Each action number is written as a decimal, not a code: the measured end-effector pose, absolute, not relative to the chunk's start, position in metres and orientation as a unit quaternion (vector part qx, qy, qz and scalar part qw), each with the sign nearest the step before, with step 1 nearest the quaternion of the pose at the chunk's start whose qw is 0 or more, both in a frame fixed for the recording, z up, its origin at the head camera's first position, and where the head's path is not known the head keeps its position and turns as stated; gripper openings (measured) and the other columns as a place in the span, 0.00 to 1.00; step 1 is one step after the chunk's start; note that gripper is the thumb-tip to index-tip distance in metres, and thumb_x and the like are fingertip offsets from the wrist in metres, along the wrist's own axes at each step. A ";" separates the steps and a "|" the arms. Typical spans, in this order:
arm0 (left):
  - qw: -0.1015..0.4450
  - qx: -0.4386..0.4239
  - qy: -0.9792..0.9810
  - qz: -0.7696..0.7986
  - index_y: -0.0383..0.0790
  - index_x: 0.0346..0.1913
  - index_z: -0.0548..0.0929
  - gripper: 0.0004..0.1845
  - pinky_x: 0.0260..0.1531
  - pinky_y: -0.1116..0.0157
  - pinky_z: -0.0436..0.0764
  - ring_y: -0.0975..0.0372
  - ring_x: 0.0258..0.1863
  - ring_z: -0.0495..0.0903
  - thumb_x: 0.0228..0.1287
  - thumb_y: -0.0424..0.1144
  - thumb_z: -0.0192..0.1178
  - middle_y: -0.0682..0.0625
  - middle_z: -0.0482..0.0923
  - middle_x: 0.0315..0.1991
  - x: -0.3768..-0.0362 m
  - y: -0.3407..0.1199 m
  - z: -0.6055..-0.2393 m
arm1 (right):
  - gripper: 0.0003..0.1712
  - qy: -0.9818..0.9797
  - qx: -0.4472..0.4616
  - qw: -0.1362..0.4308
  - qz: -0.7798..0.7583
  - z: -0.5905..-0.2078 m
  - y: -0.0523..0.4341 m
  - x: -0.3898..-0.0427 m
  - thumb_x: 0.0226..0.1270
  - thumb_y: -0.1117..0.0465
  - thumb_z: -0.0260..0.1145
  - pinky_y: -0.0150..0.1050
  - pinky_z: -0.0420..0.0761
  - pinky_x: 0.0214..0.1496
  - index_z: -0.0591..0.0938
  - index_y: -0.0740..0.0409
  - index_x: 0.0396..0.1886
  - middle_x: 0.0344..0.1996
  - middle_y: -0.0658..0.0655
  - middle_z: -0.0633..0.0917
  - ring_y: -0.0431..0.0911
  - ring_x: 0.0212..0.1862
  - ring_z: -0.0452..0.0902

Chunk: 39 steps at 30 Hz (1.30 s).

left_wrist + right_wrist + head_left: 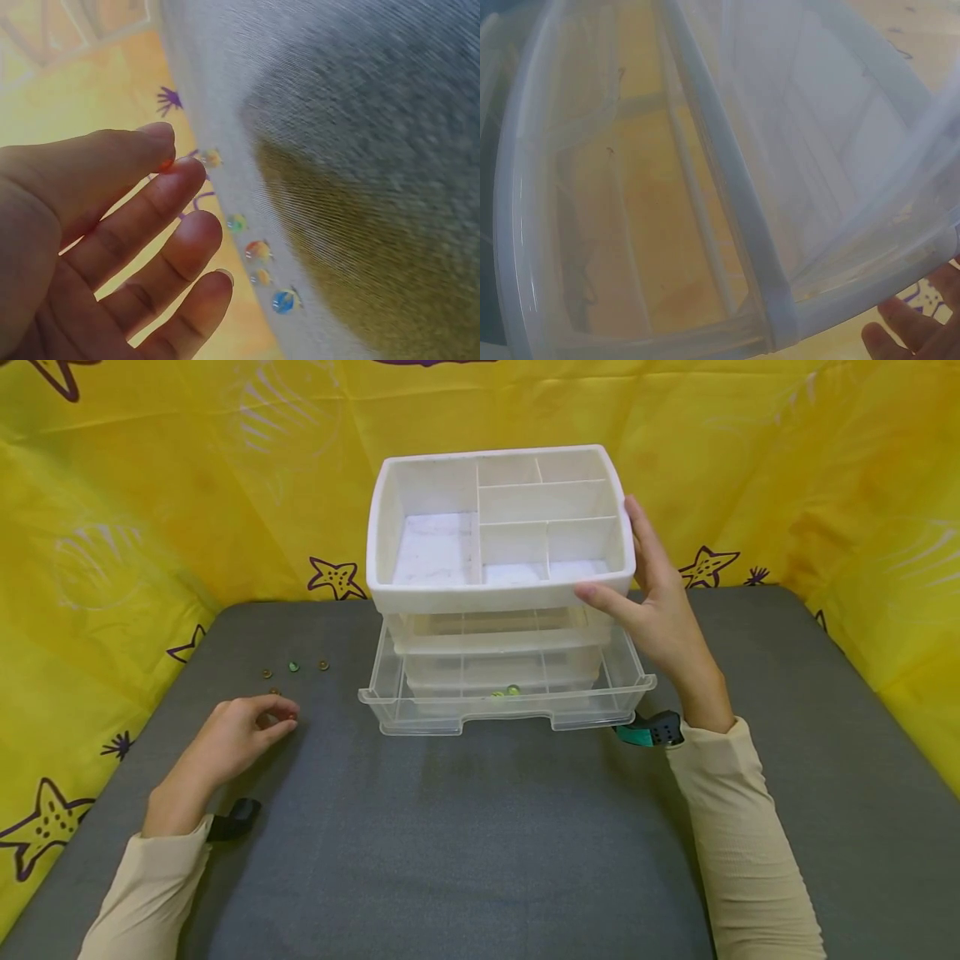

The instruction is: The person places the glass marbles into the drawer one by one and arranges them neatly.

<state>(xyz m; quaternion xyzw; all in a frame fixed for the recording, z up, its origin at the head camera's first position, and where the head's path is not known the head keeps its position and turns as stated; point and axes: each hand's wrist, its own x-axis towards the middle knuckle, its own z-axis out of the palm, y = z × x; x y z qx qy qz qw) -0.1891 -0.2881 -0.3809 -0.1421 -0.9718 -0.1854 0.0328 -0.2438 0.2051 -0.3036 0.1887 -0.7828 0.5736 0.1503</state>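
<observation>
My right hand (660, 610) rests flat against the right side of the white box (498, 527), with my fingers straight and my thumb on its front rim. I hold it like this so the box stays put and does not slide on the gray table (480, 843).

The bottom drawer (506, 697) sticks out toward me. It is pulled open so things can go in. Two little beads (506, 692) already lie inside it, near the front.

My left hand (240, 739) is down on the table, well to the left of the box. My thumb and first finger pinch one small bead (166, 163). In the wrist view it looks orange between my fingertips (184, 169), and my other fingers are loosely spread.

More beads (294, 667) lie on the table just past my left hand, close together in a small bunch, so they are easy to grab one at a time.

A yellow cloth (150, 485) with starfish hangs behind everything.
</observation>
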 end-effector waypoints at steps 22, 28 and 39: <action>0.093 -0.178 -0.956 -0.212 0.39 0.43 0.88 0.07 0.29 0.73 0.77 0.72 0.28 0.76 0.62 0.31 0.67 0.51 0.88 0.34 -0.182 -0.257 -0.362 | 0.53 -0.780 0.194 0.152 0.575 -0.303 0.205 -0.244 0.63 0.62 0.71 0.46 0.82 0.59 0.51 0.38 0.80 0.74 0.50 0.66 0.47 0.63 0.71; 0.120 -0.194 -0.950 -0.211 0.41 0.42 0.88 0.07 0.30 0.74 0.77 0.73 0.29 0.77 0.61 0.31 0.67 0.51 0.88 0.34 -0.183 -0.249 -0.357 | 0.53 -0.783 0.193 0.154 0.572 -0.303 0.205 -0.244 0.63 0.62 0.72 0.44 0.82 0.59 0.51 0.37 0.80 0.74 0.50 0.66 0.47 0.63 0.71; 0.156 -0.221 -0.933 -0.236 0.40 0.42 0.88 0.09 0.31 0.77 0.77 0.72 0.28 0.79 0.58 0.29 0.70 0.50 0.88 0.33 -0.184 -0.235 -0.348 | 0.53 -0.787 0.190 0.153 0.566 -0.303 0.205 -0.243 0.63 0.62 0.71 0.45 0.82 0.59 0.50 0.37 0.80 0.75 0.49 0.65 0.47 0.63 0.71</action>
